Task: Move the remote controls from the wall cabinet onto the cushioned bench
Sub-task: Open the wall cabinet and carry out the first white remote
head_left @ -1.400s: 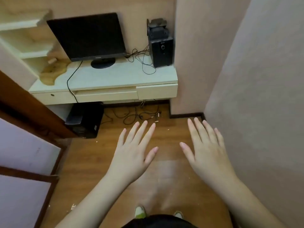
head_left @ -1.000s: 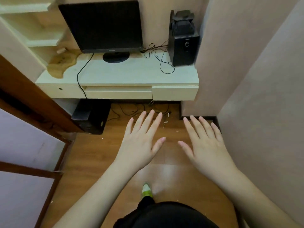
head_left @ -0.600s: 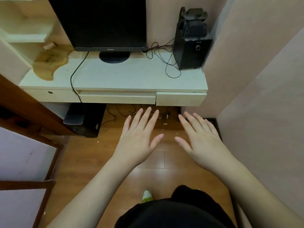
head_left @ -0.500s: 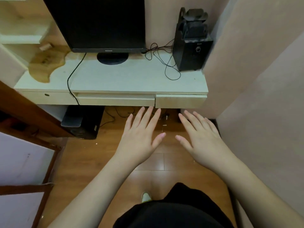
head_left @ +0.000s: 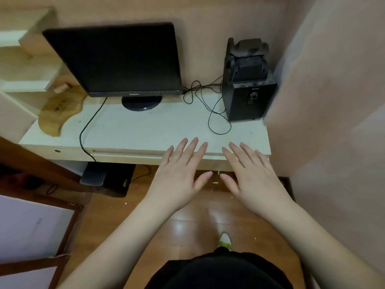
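Note:
My left hand [head_left: 180, 174] and my right hand [head_left: 251, 176] are held out flat, palms down, fingers straight and spread, holding nothing. Their fingertips lie over the front edge of a pale wall-mounted cabinet [head_left: 129, 130] with shallow drawers [head_left: 125, 158] under its top. No remote control and no cushioned bench are in view.
On the cabinet stand a black monitor [head_left: 116, 59], a black speaker [head_left: 249, 97] with another device on top, loose black cables [head_left: 210, 107] and a wooden board [head_left: 60, 111]. Pale shelves [head_left: 25, 67] rise at left. A black box [head_left: 108, 180] sits on the wood floor beneath. A wall [head_left: 333, 122] closes the right side.
I have stepped closer to the cabinet. Both hands stayed flat and empty and now reach over its front edge instead of hovering over the floor.

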A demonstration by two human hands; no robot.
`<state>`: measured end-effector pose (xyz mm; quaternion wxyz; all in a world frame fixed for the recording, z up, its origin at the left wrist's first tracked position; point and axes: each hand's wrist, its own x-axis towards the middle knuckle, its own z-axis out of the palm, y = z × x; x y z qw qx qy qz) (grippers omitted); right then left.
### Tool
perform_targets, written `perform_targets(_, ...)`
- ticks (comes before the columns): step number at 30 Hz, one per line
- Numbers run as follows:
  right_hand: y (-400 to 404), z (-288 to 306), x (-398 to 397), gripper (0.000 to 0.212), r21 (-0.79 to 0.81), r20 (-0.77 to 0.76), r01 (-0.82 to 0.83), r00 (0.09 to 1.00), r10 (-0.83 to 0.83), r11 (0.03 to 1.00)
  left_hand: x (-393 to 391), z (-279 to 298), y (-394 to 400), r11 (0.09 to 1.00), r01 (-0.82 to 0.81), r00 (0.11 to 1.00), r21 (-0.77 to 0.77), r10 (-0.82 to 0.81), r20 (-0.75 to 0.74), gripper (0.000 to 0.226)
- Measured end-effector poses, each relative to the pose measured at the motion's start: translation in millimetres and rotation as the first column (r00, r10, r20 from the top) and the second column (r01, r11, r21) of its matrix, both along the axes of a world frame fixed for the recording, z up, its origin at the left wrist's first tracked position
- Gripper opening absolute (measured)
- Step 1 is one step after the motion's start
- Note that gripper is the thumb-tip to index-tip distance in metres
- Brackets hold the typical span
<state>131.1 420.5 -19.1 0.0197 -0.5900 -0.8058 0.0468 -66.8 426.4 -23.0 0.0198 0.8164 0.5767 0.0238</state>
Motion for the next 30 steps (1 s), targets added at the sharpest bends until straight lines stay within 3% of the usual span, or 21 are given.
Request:
perform_targets(8,69,14,12,0.064,0.007,-0.026,0.032,0.999,-0.032,0.999,6,16,63,1.000,-0.029,1.000,-0.005,0.029,0.004,0.068)
perform_targets(16,119,29,-28,0.058,0.006,-0.035,0.093,0.995,-0.092,0.996,-29,24,128,1.000,0.024,0.999,-0.009,-0.024,-0.035,0.072)
perform_targets(22,161,60,-76,0.059,0.056,-0.054,0.118,0.992,-0.115,0.991,-62,60,179,0.987,0.117,0.984,-0.112,-0.100,0.149,0.058)
perform_targets(30,207,118,-95,0.052,0.151,-0.010,0.105,0.994,-0.105,0.983,-87,135,231,0.967,0.235,0.961,0.102,-0.247,0.125,0.053)
